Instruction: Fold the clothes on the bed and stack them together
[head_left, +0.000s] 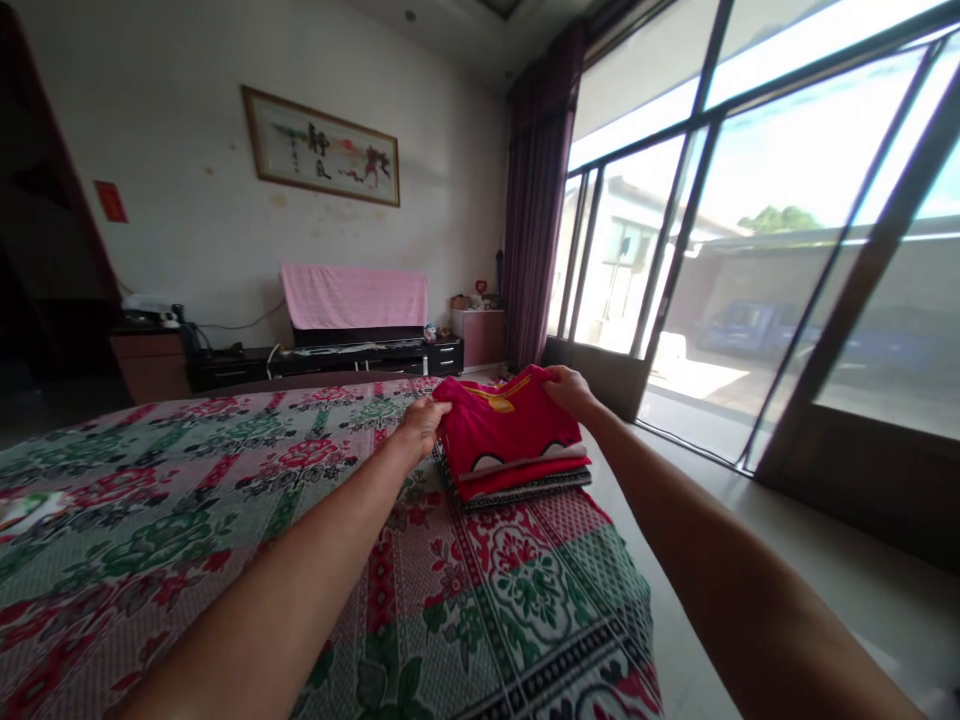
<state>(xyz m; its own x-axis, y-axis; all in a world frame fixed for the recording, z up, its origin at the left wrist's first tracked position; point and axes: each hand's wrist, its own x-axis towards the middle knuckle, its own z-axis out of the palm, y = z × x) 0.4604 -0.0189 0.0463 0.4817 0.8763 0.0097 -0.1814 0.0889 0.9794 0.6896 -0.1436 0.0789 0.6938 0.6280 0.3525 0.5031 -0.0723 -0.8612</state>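
A folded red shirt (510, 425) with a yellow neckband and a white and black print lies on top of a stack of folded clothes (525, 484). My left hand (426, 420) grips the shirt at its left shoulder, thumb on top. At the opposite shoulder, my right hand (568, 388) has its fingers closed on the fabric. Beneath the shirt, red and black-and-white patterned layers show at the front edge. The stack rests near the right edge of a flowered cloth (315, 520). Parts of the fingers are hidden behind the shirt.
At far left on the cloth lies a blurred white and green item (30, 512). A low black cabinet (360, 360) with a pink towel (352, 295) above it stands by the back wall. Large glass doors (675, 250) and a purple curtain (536, 200) are on the right.
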